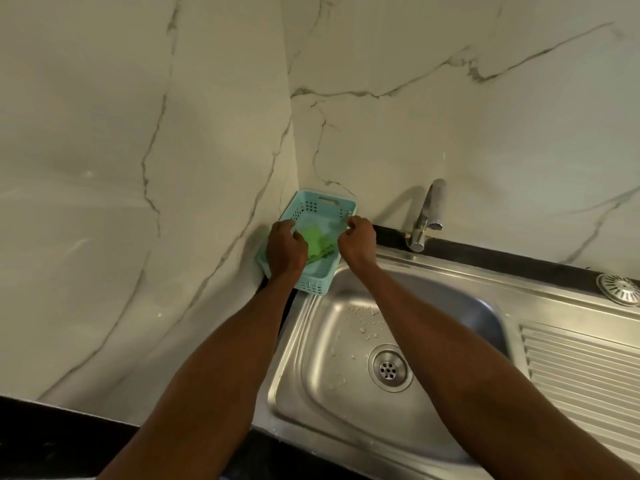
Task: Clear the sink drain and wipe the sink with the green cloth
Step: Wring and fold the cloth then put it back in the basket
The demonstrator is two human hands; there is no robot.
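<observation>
A green cloth (317,242) lies folded inside a light blue plastic basket (313,287) in the corner behind the sink. My left hand (285,249) is over the basket's left side, its fingers curled at the edge of the cloth. My right hand (356,242) grips the basket's right rim. The steel sink (460,306) lies below and to the right, its basin spotted with water drops. Its drain (389,368) is uncovered, with small holes showing. A round metal strainer (618,289) rests on the counter at the far right.
A chrome tap (427,216) stands behind the basin. A ribbed draining board (581,372) extends to the right. Marble walls meet in the corner just behind the basket. A dark counter edge (52,434) runs along the lower left.
</observation>
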